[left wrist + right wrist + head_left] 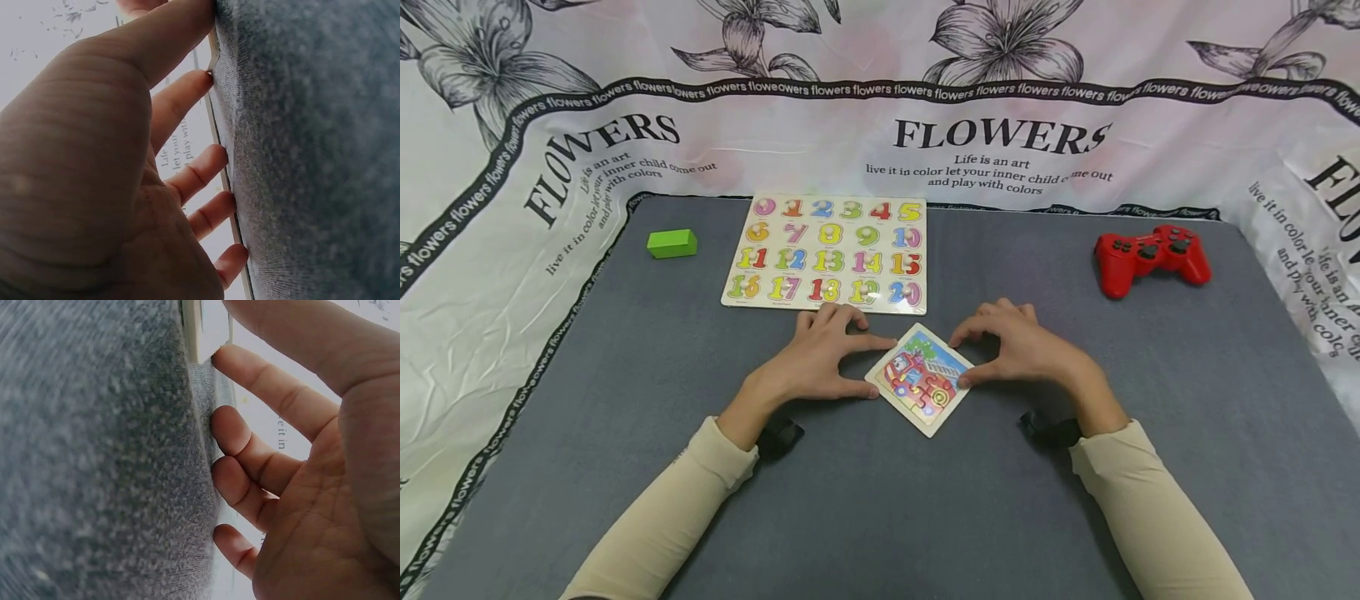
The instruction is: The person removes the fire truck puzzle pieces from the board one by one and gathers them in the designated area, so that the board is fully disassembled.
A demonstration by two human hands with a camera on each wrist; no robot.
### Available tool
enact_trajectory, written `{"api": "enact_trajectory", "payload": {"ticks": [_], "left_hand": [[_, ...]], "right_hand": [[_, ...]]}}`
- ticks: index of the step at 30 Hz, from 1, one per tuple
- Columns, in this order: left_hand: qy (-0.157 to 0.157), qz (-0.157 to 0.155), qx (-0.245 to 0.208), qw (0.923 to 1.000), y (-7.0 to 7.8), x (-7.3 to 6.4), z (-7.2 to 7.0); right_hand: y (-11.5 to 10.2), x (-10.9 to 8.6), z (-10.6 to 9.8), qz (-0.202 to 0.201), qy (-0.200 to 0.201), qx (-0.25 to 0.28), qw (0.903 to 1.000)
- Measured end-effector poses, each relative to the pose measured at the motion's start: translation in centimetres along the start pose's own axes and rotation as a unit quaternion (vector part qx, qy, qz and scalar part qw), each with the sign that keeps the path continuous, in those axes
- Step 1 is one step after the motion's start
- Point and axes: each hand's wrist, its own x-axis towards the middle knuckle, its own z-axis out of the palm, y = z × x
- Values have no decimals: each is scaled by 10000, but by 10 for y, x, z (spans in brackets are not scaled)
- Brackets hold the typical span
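the fire-truck puzzle (921, 379) sits cornerwise mid-bench (917, 517), number board (825, 254) at its eleven o'clock. left hand (820, 358) pinches its nine o'clock corner, right hand (1022, 346) its three o'clock one. seemingly steadying or turning it; next likely calls for even, gentle pressure.

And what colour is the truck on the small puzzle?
The truck is mostly red, clearest in the head view.

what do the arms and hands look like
The left sleeve and right sleeve are plain, light beige, ending short of the hands. A small black device shows below each wrist. The left hand and right hand are bare, without gloves.
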Motion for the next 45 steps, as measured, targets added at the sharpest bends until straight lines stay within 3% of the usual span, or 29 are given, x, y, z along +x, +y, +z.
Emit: {"api": "enact_trajectory", "payload": {"ticks": [14, 26, 35, 45], "left_hand": [[-76, -15, -42, 10000, 1, 1, -1], [-189, 42, -166, 9997, 2, 2, -1], [-301, 101, -293, 9991, 2, 1, 0], [-282, 135, -329, 9990, 3, 2, 0]], "right_hand": [[-6, 15, 14, -34, 563, 152, 9983], [-8, 15, 16, -106, 610, 136, 9980], [-12, 24, 24, -190, 684, 809, 9942], [-21, 32, 24, 102, 605, 625, 9962]]}}
